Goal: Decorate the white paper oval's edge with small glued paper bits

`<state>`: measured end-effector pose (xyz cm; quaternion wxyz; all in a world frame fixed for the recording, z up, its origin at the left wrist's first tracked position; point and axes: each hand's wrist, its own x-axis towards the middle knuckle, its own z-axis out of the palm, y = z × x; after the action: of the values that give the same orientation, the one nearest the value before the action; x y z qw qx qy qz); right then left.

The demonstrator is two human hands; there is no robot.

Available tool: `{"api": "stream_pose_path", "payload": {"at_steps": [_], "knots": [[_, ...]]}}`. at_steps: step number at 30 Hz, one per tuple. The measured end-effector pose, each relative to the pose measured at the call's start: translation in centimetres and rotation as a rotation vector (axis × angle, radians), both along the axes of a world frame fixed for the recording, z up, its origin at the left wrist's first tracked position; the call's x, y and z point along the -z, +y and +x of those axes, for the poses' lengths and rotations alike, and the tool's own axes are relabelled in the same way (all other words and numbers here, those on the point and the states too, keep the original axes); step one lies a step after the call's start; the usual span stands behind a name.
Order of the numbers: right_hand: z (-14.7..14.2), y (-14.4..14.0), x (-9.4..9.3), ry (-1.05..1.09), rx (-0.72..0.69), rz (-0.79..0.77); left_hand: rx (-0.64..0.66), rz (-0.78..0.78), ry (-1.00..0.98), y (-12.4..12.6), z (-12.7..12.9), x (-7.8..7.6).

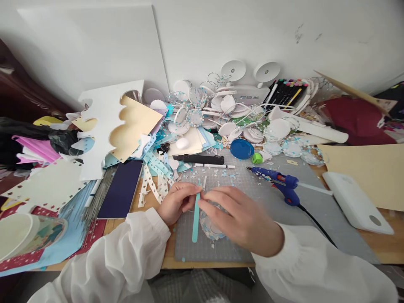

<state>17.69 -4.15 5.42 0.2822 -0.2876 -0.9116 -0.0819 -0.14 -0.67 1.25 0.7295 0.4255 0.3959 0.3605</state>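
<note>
Light teal strip: flat, narrow, lying near-vertical on the grey cutting mat. Clear round piece speckled blue, just beside it, partly hidden.

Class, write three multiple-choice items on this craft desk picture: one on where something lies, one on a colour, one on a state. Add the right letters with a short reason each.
1. Where does the glue gun lie?
A. on the grey cutting mat, on the side of the right hand
B. on the dark blue card
C. leaning upright against the wall

2. What colour is the paper strip between the hands?
A. red
B. light teal
C. black

3. What state is the left hand in?
A. flat and open on the mat
B. holding the black knife
C. fingers pinched at the top of the strip

Answers:
1 A, since the blue gun rests on the mat beyond the right hand, its cable trailing off.
2 B, as the strip shows pale teal against the grey mat.
3 C, because the fingertips close on the strip's upper end.
</note>
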Motion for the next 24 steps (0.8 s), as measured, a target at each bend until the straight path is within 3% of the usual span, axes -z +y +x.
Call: {"api": "stream_pose_path", "payload": {"at_steps": [7,12,14,19,24], "knots": [[-1.2,2.1,1.4,-0.005,-0.083,0.204,0.006,0.050,-0.032,0.2,-0.2,0.5],[-0.1,2.4,2.0,0.095,-0.144,0.201,0.072,0.122,0.015,-0.1,-0.2,0.6],[0.8,2.5,2.1,0.238,-0.121,0.101,0.133,0.183,0.072,-0.4,-0.1,0.5],[3.4,2.8,2.7,0.725,0.146,-0.277,0.211,0.328,0.186,-0.7,0.1,0.4],[4.6,2.8,4.6,1.093,0.094,-0.708,0.236,0.676,0.292,-0.6,0.3,0.2]]}}
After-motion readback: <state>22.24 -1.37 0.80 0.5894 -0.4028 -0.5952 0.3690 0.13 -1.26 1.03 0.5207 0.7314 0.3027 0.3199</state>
